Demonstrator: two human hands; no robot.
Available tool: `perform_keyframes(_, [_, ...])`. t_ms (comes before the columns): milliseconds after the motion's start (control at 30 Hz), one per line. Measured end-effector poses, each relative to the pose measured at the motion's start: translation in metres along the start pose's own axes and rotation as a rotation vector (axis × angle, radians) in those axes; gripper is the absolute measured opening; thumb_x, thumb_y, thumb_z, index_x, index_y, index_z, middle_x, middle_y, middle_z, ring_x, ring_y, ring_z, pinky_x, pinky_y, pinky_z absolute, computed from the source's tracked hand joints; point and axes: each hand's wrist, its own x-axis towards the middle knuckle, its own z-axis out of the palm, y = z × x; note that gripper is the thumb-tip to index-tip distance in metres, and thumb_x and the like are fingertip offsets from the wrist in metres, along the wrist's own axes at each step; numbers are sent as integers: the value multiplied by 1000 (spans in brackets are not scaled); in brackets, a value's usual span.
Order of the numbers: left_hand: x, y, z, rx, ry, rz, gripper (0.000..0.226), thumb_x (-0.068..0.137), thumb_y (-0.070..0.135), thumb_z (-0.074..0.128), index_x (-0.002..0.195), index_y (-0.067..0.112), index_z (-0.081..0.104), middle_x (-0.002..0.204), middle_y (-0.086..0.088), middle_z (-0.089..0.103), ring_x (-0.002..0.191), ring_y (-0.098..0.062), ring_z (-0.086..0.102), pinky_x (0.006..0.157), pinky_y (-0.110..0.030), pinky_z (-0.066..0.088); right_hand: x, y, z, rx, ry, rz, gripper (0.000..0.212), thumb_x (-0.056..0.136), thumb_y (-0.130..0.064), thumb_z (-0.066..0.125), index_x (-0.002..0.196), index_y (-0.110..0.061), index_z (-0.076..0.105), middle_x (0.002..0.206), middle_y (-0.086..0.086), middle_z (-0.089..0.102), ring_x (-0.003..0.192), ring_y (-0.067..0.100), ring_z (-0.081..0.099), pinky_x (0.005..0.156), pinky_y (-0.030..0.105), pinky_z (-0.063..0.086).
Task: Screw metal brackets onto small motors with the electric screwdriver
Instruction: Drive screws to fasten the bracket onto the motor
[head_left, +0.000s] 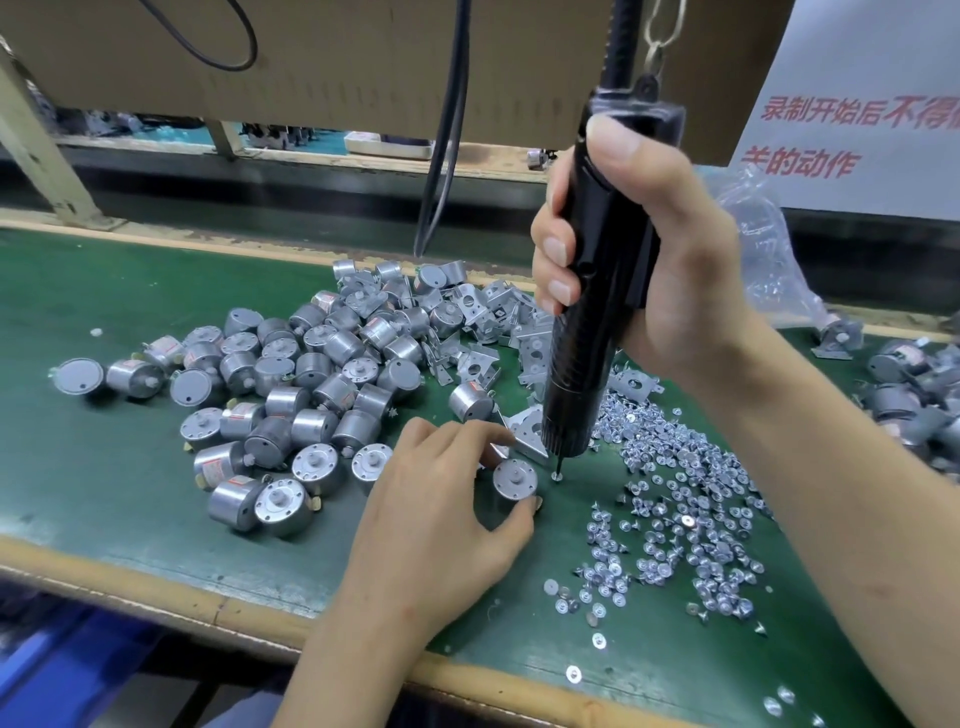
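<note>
Toward the front edge of the worktop (130, 483), the left hand (431, 514) pinches a motor (514, 480) while the right hand (670, 270) grips the screwdriver (592, 338), best set plumb on the screw (557, 476).

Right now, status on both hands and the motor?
Left hand grips motor. Right hand grips electric screwdriver, bit on loose screw. Bracket behind motor, not yet mounted.

Bare forearms; left hand (441, 525), right hand (675, 270).

The black electric screwdriver (597, 312) is standing upright, bit down. A silver motor (511, 486) is sitting shaft-up beside it, near a bracket (527, 431).
</note>
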Motion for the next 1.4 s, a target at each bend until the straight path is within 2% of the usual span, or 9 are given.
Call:
perform_keyframes(200, [-6, 0, 0, 33, 64, -14, 35, 82, 47, 60, 106, 22, 64, 96, 15, 60, 94, -14, 47, 82, -28, 44, 0, 0, -1, -5, 5, -5, 35, 79, -43, 61, 77, -9, 55, 63, 4, 52, 49, 19, 46, 53, 29, 42])
perform_keyframes(333, [-5, -5, -1, 200, 205, -94, 20, 81, 34, 63, 94, 19, 65, 93, 10, 65, 96, -19, 45, 78, -38, 39, 0, -3, -1, -19, 20, -16, 35, 80, -43, 60, 77, -9, 56, 64, 3, 53, 49, 19, 47, 53, 29, 42])
perform_keyframes(467, [-4, -11, 1, 348, 125, -162, 24, 78, 43, 71, 94, 25, 65, 95, 15, 66, 101, -23, 46, 77, -38, 24, -2, -6, 2, -22, 28, -34, 33, 81, -44, 59, 78, -10, 57, 65, 3, 54, 50, 19, 48, 55, 29, 44])
perform_keyframes(600, [-4, -13, 0, 382, 67, -114, 19, 76, 46, 71, 84, 30, 64, 101, 18, 66, 104, -22, 48, 78, -39, 26, -3, -11, 8, -44, 46, -56, 30, 85, -40, 60, 80, -10, 57, 68, 3, 55, 53, 20, 50, 56, 31, 44])
perform_keyframes(700, [-4, -12, 0, 388, 66, -127, 21, 77, 49, 71, 78, 30, 62, 97, 15, 64, 101, -23, 49, 79, -40, 28, -4, -16, 11, -63, 80, -58, 28, 93, -34, 52, 82, -9, 55, 68, 4, 54, 53, 20, 50, 56, 33, 44])
perform_keyframes(833, [-5, -15, -6, 399, 38, -117, 39, 74, 61, 57, 98, 31, 60, 99, 14, 59, 101, -24, 47, 82, -42, 29, -7, -22, 14, -57, 90, -67, 28, 93, -34, 49, 83, -8, 54, 68, 5, 53, 53, 20, 49, 55, 32, 44])
perform_keyframes(967, [-5, -16, -13, 423, -58, -80, 56, 75, 54, 52, 130, 42, 53, 118, 20, 56, 109, -23, 44, 86, -44, 31, -8, -24, 16, -80, 88, -68, 29, 93, -34, 48, 83, -8, 54, 68, 4, 54, 54, 20, 50, 55, 32, 44])
perform_keyframes(1200, [-6, -16, -12, 450, -86, -37, 42, 79, 48, 55, 118, 38, 65, 109, 18, 63, 106, -26, 50, 87, -50, 33, -8, -28, 16, -134, 137, -108, 28, 95, -35, 48, 86, -8, 54, 70, 4, 55, 56, 20, 51, 57, 32, 45])
perform_keyframes(1400, [-5, -17, -9, 482, -64, -28, 34, 82, 54, 51, 108, 36, 63, 100, 14, 58, 102, -24, 49, 86, -47, 32, -7, -29, 16, -148, 152, -119, 28, 96, -33, 49, 85, -8, 54, 70, 4, 55, 55, 19, 51, 56, 32, 44])
